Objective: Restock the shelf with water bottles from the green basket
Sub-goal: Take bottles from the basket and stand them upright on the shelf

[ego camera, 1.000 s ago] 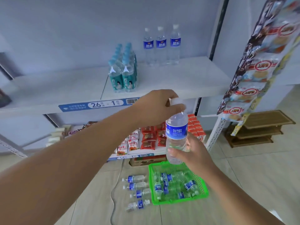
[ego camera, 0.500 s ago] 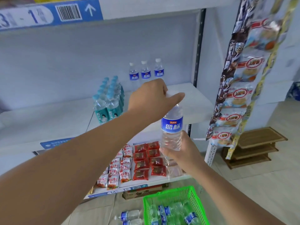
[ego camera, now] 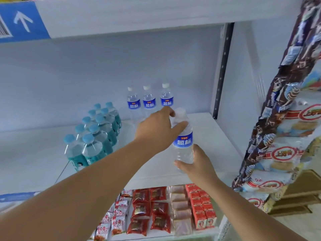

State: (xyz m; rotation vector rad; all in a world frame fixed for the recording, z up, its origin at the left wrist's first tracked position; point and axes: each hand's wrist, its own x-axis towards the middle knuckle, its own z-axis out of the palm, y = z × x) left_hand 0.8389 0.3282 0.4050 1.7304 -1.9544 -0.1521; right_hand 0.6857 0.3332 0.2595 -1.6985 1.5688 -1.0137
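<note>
Over white shelf [ego camera: 208,129], right bay, ahead of three standing blue-label bottles [ego camera: 149,101]: water bottle [ego camera: 183,141] upright, shelf contact unclear. Left hand [ego camera: 156,131] fingers [ego camera: 180,126] curled round neck under cap [ego camera: 179,112]; right hand [ego camera: 197,163] fingers [ego camera: 179,165] wrapped round base. Likely placing step. Next: set down beside row, release.

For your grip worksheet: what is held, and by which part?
A water bottle: left hand grips its neck below the cap, right hand holds its lower body.
</note>
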